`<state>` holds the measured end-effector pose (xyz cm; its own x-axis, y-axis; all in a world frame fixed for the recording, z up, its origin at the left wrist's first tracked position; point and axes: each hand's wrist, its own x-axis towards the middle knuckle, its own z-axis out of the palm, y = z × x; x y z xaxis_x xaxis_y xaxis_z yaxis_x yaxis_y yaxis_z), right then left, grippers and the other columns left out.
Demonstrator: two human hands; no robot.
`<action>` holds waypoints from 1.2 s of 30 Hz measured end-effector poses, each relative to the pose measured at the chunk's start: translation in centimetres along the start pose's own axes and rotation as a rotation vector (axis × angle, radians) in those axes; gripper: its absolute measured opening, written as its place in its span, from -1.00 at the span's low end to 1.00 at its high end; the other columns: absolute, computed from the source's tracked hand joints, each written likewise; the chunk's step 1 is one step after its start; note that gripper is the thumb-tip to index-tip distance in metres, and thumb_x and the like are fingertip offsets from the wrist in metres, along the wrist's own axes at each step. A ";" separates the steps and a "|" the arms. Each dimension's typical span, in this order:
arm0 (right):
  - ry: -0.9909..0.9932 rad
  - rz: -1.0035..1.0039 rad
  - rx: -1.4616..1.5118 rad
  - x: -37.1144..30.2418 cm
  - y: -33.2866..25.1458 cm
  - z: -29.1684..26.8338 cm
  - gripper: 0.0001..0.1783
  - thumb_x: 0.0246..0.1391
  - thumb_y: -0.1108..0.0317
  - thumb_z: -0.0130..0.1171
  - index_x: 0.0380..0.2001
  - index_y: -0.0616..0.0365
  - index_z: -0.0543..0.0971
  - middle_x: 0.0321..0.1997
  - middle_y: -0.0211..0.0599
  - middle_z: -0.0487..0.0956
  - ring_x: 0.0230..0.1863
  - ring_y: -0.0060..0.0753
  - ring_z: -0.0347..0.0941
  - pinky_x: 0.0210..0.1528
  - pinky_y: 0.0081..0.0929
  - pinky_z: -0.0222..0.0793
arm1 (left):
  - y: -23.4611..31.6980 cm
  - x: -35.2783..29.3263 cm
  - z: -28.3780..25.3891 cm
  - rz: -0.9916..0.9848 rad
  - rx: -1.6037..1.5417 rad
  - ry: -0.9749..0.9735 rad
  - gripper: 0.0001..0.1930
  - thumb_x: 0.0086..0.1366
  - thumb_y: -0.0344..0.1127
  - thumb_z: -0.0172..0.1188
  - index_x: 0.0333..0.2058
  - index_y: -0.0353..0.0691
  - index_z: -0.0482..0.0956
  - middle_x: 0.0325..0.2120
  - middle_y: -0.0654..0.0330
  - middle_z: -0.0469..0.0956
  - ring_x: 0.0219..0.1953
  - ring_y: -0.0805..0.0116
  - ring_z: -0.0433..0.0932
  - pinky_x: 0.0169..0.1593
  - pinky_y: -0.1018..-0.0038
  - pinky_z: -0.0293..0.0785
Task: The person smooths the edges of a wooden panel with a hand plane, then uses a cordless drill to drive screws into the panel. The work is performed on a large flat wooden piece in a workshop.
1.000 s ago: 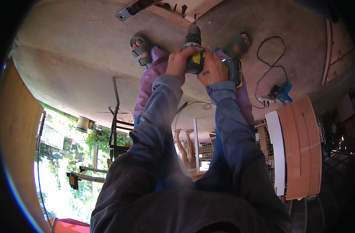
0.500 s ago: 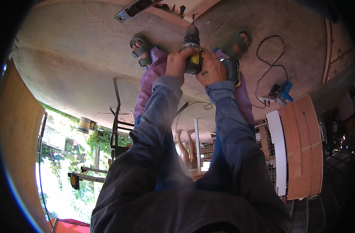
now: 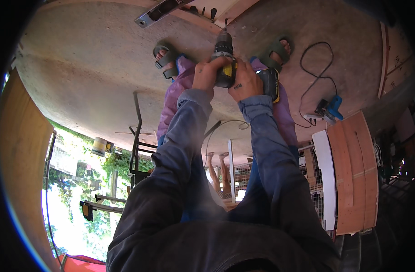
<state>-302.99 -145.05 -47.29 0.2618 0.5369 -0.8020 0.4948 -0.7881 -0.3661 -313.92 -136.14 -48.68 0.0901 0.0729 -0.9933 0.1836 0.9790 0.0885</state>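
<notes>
A black and yellow cordless drill (image 3: 223, 47) is in both my hands, its chuck and bit directed away from me. The bit's tip meets the corner of a wooden frame (image 3: 240, 9) at the top of the view, though I cannot tell how deep it sits. My left hand (image 3: 205, 76) is closed round the back of the drill's body. Wrapped round the handle is my right hand (image 3: 247, 85), with the battery (image 3: 271, 84) showing beside it. A metal bar like a spirit level (image 3: 161, 12) lies over the frame's left part.
My sandalled feet stand either side of the drill on the concrete floor (image 3: 94, 59). At right, a black cable (image 3: 314, 75) loops to a power strip (image 3: 313, 118) near a blue tool (image 3: 335, 107). Wooden panels (image 3: 356, 172) stand lower right; a dark metal frame (image 3: 137, 131) stands left. Another person's legs (image 3: 225, 174) show behind.
</notes>
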 end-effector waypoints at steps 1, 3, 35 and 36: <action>0.017 -0.017 0.004 -0.1 0.1 0.1 -0.31 -0.13 0.47 0.32 0.16 0.25 0.42 -0.02 0.13 0.54 0.01 0.26 0.55 0.01 -0.01 0.52 | 0.0 0.1 -0.2 -0.010 0.023 -0.014 -0.54 0.17 -0.19 0.35 -0.03 -0.39 0.59 -0.23 0.12 0.60 -0.25 0.31 0.61 -0.16 0.41 0.56; 0.032 -0.038 0.007 -0.2 0.2 0.1 -0.30 -0.18 0.49 0.33 0.13 0.30 0.42 -0.07 0.15 0.54 -0.02 0.25 0.57 -0.01 -0.03 0.53 | -0.1 0.1 -0.1 0.002 0.014 -0.022 -0.53 0.17 -0.19 0.35 -0.04 -0.41 0.59 -0.23 0.11 0.60 -0.25 0.30 0.61 -0.16 0.41 0.57; -0.082 0.012 -0.034 1.2 -2.4 -1.5 -0.45 -0.04 0.18 0.37 -0.07 0.31 0.46 -0.03 0.21 0.55 -0.08 0.26 0.62 -0.05 0.04 0.57 | 0.3 -1.2 2.1 0.610 0.322 0.437 -0.55 0.18 -0.23 0.34 -0.01 -0.41 0.70 -0.25 -0.03 0.73 -0.20 0.32 0.67 -0.02 0.44 0.56; -0.076 0.040 -0.004 1.0 -2.5 -0.9 -0.41 -0.07 0.16 0.42 -0.05 0.28 0.46 -0.03 0.18 0.56 -0.06 0.26 0.61 -0.05 0.04 0.55 | 0.4 -1.4 2.0 0.624 0.357 0.443 -0.55 0.18 -0.23 0.33 -0.01 -0.41 0.70 -0.26 -0.02 0.73 -0.21 0.32 0.67 -0.03 0.44 0.56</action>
<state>-303.18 -142.30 -46.70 0.2176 0.4806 -0.8495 0.4889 -0.8070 -0.3313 -312.04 -136.26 -47.14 -0.1006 0.7214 -0.6851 0.5330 0.6206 0.5751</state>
